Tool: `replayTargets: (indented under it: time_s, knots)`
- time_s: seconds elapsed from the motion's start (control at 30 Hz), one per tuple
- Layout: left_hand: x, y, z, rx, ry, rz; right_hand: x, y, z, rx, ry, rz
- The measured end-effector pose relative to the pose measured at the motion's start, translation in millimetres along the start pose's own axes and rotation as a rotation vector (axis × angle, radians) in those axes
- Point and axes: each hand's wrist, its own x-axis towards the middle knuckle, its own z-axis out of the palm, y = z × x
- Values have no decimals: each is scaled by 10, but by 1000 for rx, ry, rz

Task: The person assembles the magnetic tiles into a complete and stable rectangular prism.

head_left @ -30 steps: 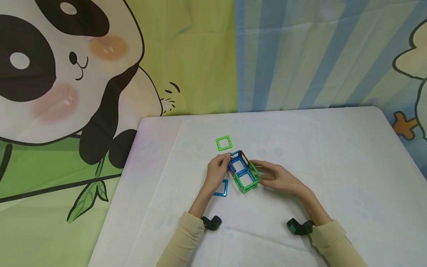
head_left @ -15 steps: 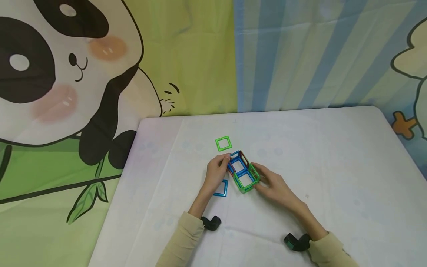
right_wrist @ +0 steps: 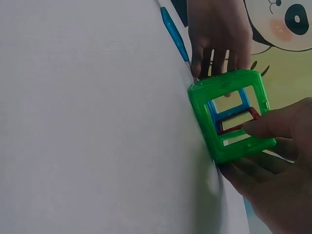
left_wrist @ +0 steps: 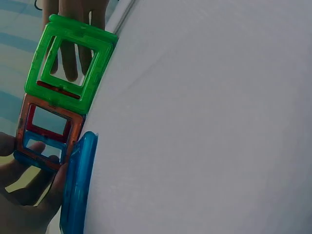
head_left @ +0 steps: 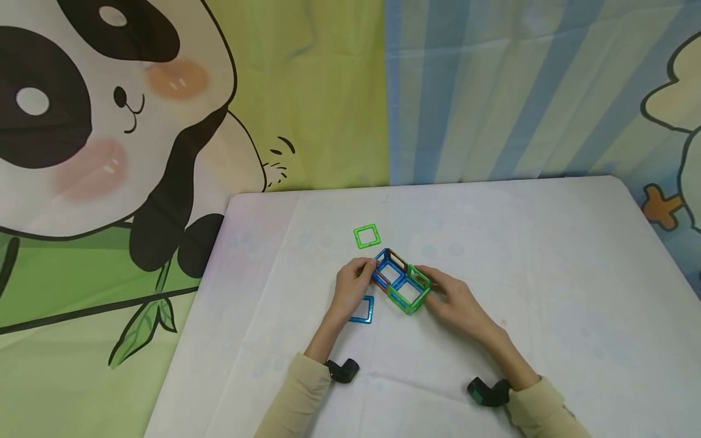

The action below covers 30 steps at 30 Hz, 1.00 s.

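Green-blue block [head_left: 398,283] — near end swung rightward — left hand [head_left: 350,291] pinching, right hand [head_left: 453,299] gripping.

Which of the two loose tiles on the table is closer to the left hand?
The blue tile, partly hidden by the left hand in the head view; the green tile lies fully visible, farther off beyond the joined tiles.
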Motion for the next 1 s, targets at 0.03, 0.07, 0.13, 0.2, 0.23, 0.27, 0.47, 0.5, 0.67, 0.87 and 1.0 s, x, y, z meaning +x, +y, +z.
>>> replayTargets:
  time_s: [0.03, 0.07, 0.13, 0.2, 0.23, 0.27, 0.47, 0.5, 0.67, 0.87, 1.0]
  knots:
    - [-10, 4, -3, 1, 1, -1, 8, 6, -9, 1, 0, 9]
    - [-20, 8, -4, 3, 1, -2, 18, 15, -20, 6, 2, 20]
    - [-45, 18, -6, 8, 2, -1, 44, 35, -43, -2, 9, 42]
    - [-70, 27, -7, 13, 6, -2, 75, 50, -74, -17, 17, 65]
    - [-80, 31, -7, 19, 10, -5, 93, 53, -93, -25, 16, 77]
    - [-90, 35, -6, 21, 15, -7, 112, 54, -112, -34, 13, 89]
    - [-146, 53, -12, 41, 32, -22, 234, 44, -218, -105, -27, 142]
    - [-155, 54, -14, 43, 32, -22, 251, 46, -227, -116, -29, 150]
    - [-192, 57, -14, 53, 39, -14, 306, 80, -240, -120, -26, 194]
    - [-221, 64, -16, 66, 47, 4, 328, 122, -260, -70, -28, 224]
    - [-225, 58, -17, 66, 45, -1, 329, 144, -350, -22, -115, 189]
